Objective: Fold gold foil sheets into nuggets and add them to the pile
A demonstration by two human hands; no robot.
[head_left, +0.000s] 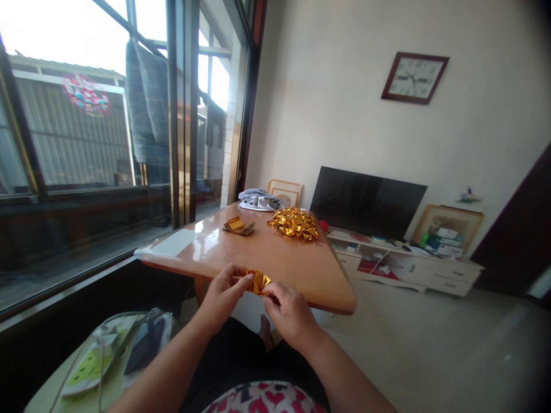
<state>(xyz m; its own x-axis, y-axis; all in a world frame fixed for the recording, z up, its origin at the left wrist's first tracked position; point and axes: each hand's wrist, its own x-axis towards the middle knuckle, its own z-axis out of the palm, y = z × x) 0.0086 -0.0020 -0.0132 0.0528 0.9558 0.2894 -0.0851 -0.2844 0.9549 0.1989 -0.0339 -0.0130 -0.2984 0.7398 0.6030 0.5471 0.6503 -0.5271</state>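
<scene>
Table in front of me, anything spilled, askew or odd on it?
Nothing on the table looks spilled or damaged. The gold foil heap is jumbled, and the small stack lies slightly uneven, but neither seems odd.

A brown table [275, 258] carries heaped gold foil pieces [295, 223], stacked gold sheets [238, 226] and bundled cloth [259, 199].

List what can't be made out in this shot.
All in the head view:
- Gold foil piece: ends hidden by fingers of the left hand and right hand.
- Gold foil pile: count lost to overlap.
- Wall clock: exact time, blurred.
- Forearms: cut off by bottom edge.
</scene>
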